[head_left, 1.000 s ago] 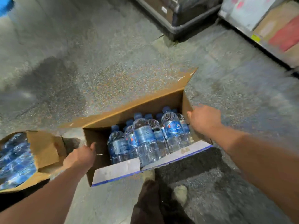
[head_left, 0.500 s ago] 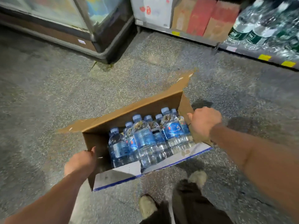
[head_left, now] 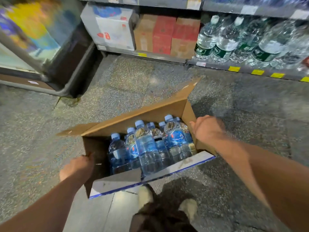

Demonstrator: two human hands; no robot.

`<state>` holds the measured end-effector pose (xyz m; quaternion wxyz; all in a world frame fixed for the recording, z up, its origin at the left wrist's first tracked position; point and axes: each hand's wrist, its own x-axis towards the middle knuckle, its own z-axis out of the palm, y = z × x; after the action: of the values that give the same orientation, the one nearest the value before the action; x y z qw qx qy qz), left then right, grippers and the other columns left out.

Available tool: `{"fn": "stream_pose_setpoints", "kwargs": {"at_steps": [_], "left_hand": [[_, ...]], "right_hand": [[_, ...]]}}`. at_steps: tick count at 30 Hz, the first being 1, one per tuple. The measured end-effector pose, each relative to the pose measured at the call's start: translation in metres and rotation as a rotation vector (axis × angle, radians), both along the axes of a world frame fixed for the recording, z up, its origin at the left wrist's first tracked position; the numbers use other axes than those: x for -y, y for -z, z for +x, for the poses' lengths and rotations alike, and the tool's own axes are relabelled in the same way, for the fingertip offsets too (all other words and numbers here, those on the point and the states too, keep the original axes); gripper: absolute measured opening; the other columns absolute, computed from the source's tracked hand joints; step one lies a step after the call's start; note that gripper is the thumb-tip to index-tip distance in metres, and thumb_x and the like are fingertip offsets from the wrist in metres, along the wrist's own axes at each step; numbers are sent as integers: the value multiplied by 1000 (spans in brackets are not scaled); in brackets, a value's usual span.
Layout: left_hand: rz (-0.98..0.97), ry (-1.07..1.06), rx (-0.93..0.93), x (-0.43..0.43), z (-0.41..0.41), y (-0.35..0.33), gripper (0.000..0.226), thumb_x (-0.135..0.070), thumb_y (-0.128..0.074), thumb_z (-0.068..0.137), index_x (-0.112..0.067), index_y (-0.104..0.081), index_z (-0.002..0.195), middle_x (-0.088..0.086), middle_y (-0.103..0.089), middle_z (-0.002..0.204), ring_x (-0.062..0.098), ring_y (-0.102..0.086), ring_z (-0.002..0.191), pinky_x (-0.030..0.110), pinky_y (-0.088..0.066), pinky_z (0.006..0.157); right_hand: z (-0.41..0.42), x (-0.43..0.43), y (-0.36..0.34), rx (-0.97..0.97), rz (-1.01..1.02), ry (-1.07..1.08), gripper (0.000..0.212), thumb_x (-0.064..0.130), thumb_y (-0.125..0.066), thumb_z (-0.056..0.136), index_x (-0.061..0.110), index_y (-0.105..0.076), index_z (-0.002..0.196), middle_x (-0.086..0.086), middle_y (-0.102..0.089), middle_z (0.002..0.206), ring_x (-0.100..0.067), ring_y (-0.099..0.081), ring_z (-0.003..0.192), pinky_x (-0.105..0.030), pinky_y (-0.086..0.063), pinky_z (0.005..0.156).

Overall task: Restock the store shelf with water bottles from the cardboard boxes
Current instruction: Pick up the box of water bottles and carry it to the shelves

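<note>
**A:** Where is the cardboard box [head_left: 142, 117]?

**B:** Held between both hands, low in front of the person, above the speckled floor [head_left: 133, 81]. Its far flap stands open and tilts away. The near wall is white with a blue stripe along the bottom edge.

**A:** And the hands?

**B:** They are well apart, one at each end. The left hand [head_left: 78, 168] clamps the left end wall, with its thumb at the top edge. The right hand [head_left: 207, 129] is curled over the rim of the right end wall.

**A:** What's inside?

**B:** Water bottles [head_left: 147, 144] with pale blue caps and blue labels, standing upright and packed together. They fill the right and middle of the box. The left end looks dark, and I cannot tell what is there.

**A:** Is the shelf [head_left: 217, 65] in view?

**B:** Yes, across the top, beyond the box. Yellow tags run along the front edge of its lowest level. Larger clear bottles with green labels [head_left: 225, 44] stand on it at the right. To their left are red and brown cartons [head_left: 167, 34], then a white carton [head_left: 113, 30].

**A:** Anything else?

**B:** A glass-fronted cooler [head_left: 50, 56] at the left, blurred. Two light shoes [head_left: 145, 195] show just below the box's near edge.
</note>
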<state>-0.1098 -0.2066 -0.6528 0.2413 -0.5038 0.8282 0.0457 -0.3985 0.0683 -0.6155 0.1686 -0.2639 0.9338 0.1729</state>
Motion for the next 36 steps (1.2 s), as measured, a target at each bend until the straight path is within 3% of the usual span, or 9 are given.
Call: {"fn": "stream_pose_setpoints", "kwargs": {"at_steps": [3,6,9,14,24,31,33,36], "left_hand": [[-5,59,15,13,-59,10,63,-58,-22,96,-13,-66,103,13,-67,102,29,-64,93,32,-43,70],[-16,100,13,32,-118,16,63,-58,-24,95,-14,-67,105,14,-67,106,31,-63,97,35,-45,76],[18,170,8,49,-176,21,61,-58,-23,95,-16,-67,104,13,-67,107,31,-63,97,35,-44,74],[0,230,-14,63,-269,21,63,-60,-25,94,-14,-66,102,15,-66,105,33,-62,97,32,-39,68],[-45,262,4,42,-431,32,63,-61,-26,93,-15,-69,96,14,-68,100,31,-64,92,39,-51,83],[-50,329,33,9,-513,51,65,-61,-24,94,-14,-69,97,14,-68,98,31,-64,90,32,-42,67],[-24,361,15,4,-537,60,67,-62,-22,93,-14,-69,94,14,-68,95,31,-63,87,34,-44,69],[-19,387,47,-1,-572,75,67,-62,-23,94,-12,-68,98,14,-67,100,31,-63,91,35,-43,70]], "right_hand": [[-43,-5,7,-14,-26,62,45,36,-27,100,13,-66,97,-4,-61,75,-20,-50,60,-25,-33,50],[-78,-9,12,-39,-102,143,49,42,-30,98,12,-69,94,-8,-68,90,-26,-61,75,-28,-42,59],[-115,-8,14,-8,-108,252,48,43,-32,98,11,-68,99,-11,-69,102,-30,-65,92,-31,-41,64],[-177,-10,17,-19,-100,446,40,39,-37,96,15,-69,97,-7,-70,101,-28,-65,92,-28,-41,64],[-309,-50,42,-7,-111,534,30,25,-43,91,14,-70,97,-6,-70,100,-28,-66,91,-29,-41,64],[-383,-85,65,47,-195,641,34,29,-37,95,15,-64,79,-4,-68,85,-25,-63,76,-26,-43,59],[-399,-94,72,55,-207,624,35,33,-34,98,15,-57,79,-6,-66,88,-25,-59,76,-29,-40,60],[-420,-100,88,116,-206,690,35,32,-33,100,11,-57,84,-11,-66,92,-26,-62,80,-31,-49,67]]}}
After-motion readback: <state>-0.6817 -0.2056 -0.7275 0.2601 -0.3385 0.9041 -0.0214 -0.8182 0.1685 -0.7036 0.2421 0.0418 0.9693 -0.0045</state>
